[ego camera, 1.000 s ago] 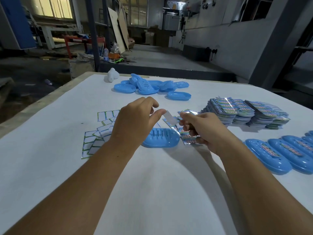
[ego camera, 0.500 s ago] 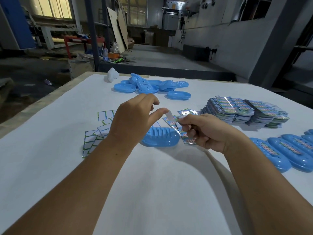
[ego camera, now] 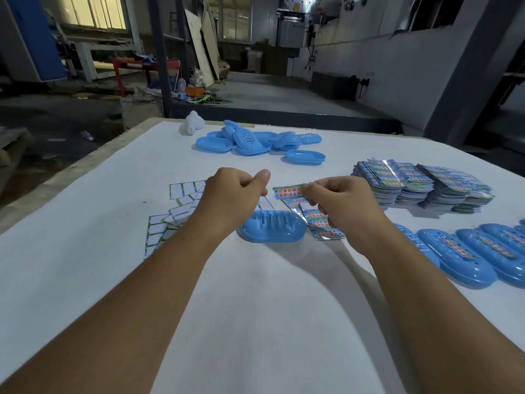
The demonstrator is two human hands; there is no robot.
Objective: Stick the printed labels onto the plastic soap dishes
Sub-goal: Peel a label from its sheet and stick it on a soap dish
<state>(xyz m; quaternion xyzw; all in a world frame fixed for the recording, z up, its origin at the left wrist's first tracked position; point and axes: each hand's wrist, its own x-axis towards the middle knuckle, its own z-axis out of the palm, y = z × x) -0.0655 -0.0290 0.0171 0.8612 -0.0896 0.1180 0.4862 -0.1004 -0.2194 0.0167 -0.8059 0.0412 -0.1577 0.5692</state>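
Note:
A blue slotted soap dish [ego camera: 272,226] lies on the white table [ego camera: 255,308] between my hands. My right hand [ego camera: 341,206] pinches a printed label [ego camera: 288,191] by its right end and holds it level just above and behind the dish. A part-used sheet of labels [ego camera: 324,227] lies under that hand. My left hand [ego camera: 235,196] hovers over the dish's left end with curled fingers and the thumb pressed to the forefinger. It pinches a white backing strip [ego camera: 266,204] that hangs below the fingers, mostly hidden.
Labelled blue dishes [ego camera: 460,258] lie in a row at the right. Stacks of label sheets [ego camera: 420,184] stand behind them. A pile of bare blue dishes [ego camera: 250,140] and a white object [ego camera: 194,123] sit at the far edge. Used backing sheets [ego camera: 176,211] are strewn at the left.
The label has come free of its backing: my hands have drawn apart, the right one carrying the label face up, the left one drawing back with the white strip.

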